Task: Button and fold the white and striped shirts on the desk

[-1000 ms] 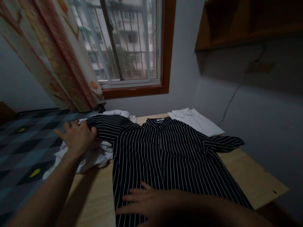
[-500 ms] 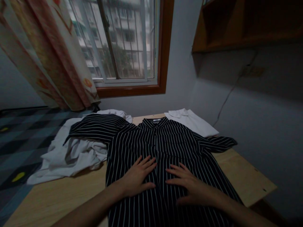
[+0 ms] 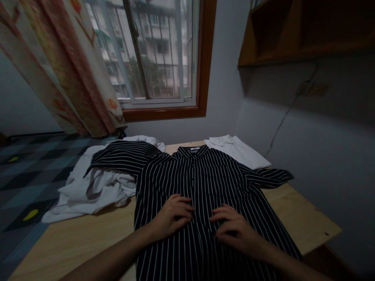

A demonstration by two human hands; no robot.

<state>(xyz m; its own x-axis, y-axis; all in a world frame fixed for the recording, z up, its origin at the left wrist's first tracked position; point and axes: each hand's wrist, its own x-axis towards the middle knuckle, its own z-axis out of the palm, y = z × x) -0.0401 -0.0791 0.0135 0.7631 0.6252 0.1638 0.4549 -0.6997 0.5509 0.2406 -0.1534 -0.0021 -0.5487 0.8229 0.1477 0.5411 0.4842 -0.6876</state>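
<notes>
A black shirt with white stripes [image 3: 175, 175] lies front up on the table, its collar away from me and its two sleeves spread sideways. My left hand [image 3: 172, 214] is over the left half of the shirt front, close to the button placket. To the right of the placket is my right hand [image 3: 234, 228]. Both hands are open, with fingers loosely bent and apart, and nothing shows in either one. Whether the fingertips touch the cloth, I cannot tell.
Crumpled white cloth [image 3: 99, 195] lies partly under the left sleeve. A folded white garment [image 3: 237, 150] sits at the back right of the wooden table [image 3: 304, 210]. At the left is a checked bedspread [image 3: 23, 175]; a curtain [image 3: 70, 70] hangs by the window [image 3: 158, 54].
My fingers were stretched out and spread on the shirt; now they are more bent. Both hands stay near the placket, and the shirt lies much as before.
</notes>
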